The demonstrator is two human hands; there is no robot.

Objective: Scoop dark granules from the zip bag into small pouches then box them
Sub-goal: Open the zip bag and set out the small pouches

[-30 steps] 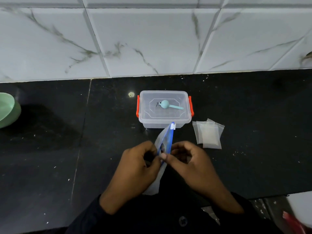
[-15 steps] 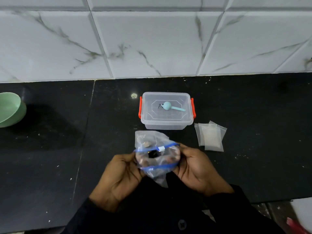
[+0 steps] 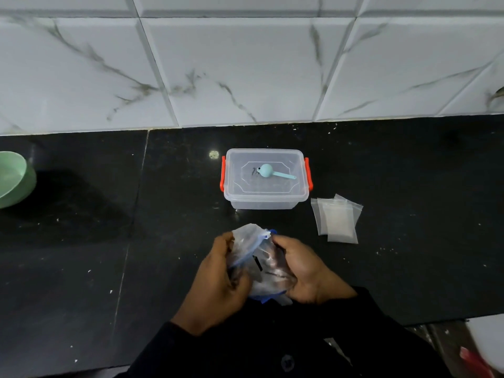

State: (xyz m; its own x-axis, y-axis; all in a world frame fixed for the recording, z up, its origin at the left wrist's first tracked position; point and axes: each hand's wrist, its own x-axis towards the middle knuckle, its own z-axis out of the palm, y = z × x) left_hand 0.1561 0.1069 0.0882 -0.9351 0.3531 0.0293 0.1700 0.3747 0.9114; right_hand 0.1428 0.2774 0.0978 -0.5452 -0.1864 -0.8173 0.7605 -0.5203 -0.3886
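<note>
A crumpled clear plastic zip bag with a blue zip strip (image 3: 259, 259) is held above the near edge of the speckled black stone counter (image 3: 409, 255). The left hand (image 3: 218, 279) and right hand (image 3: 304, 271) both curl their fingers round its creased sides. Behind it stands a lidded, translucent rectangular plastic box with orange latches (image 3: 261, 204), with a round-bowled teal plastic scoop (image 3: 268, 171) lying on its lid. Flat, glossy small clear pouches (image 3: 339, 221) overlap just beside the box on the right. A smooth pale green bowl (image 3: 13, 178) sits far left.
</note>
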